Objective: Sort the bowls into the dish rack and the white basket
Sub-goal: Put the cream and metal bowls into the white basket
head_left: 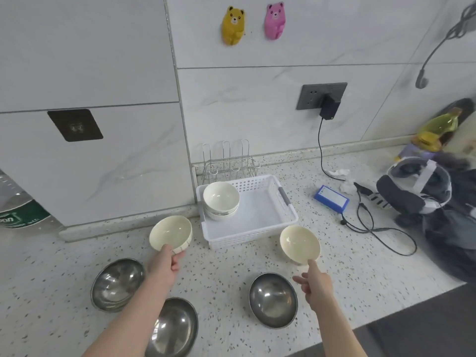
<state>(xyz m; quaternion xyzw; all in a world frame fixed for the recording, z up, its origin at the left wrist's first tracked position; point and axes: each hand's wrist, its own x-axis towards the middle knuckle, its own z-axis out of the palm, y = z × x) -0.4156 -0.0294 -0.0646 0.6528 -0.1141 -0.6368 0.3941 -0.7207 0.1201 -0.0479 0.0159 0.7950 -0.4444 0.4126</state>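
Note:
My left hand [166,264] grips the near rim of a cream bowl [171,234], tilted and lifted left of the white basket [260,222]. My right hand [315,282] pinches the near rim of a second cream bowl [298,244] at the basket's front right corner. Stacked cream bowls [221,199] sit in the basket's back left corner. The wire dish rack [228,161] stands empty behind the basket against the wall. Three steel bowls lie on the counter: one at the left [117,283], one under my left forearm [177,328], one near my right hand [273,300].
A blue box [331,199] with black cables lies right of the basket, fed by a plug in the wall socket [322,96]. A headset and dark cloth [425,191] crowd the far right. The counter's front edge runs at lower right.

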